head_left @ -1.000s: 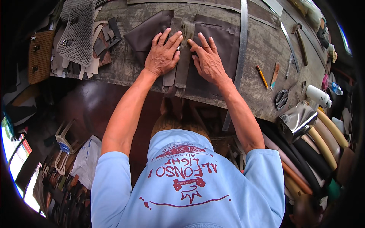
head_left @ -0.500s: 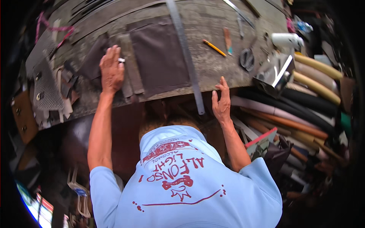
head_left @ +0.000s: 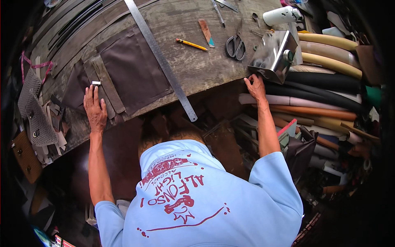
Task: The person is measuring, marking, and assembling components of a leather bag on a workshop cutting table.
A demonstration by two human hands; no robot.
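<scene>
My left hand (head_left: 95,110) lies flat, fingers stretched, on the near end of the dark brown leather pieces (head_left: 73,91). A small white piece (head_left: 96,82) sits just beyond its fingertips. Beside that hand are narrow leather strips (head_left: 108,84), and a larger dark brown leather panel (head_left: 133,70) spreads to their right. At the bench's front edge, my right hand (head_left: 256,88) has its thumb and fingers apart, up against the near corner of a shiny rectangular metal can (head_left: 273,55) with a round cap. I cannot make out whether its fingertips touch the can.
A long steel ruler (head_left: 160,59) crosses the bench (head_left: 193,76), its end past the front edge. Near the can lie a yellow pencil (head_left: 191,44), a flat blade-like tool (head_left: 206,33), black-handled scissors (head_left: 235,47) and a white bottle (head_left: 282,15). Material rolls (head_left: 325,82) fill the right side.
My right hand has moved right and forward to the metal can. The left hand has drawn back slightly over the leather, off the small white piece. The view has shifted rightward.
</scene>
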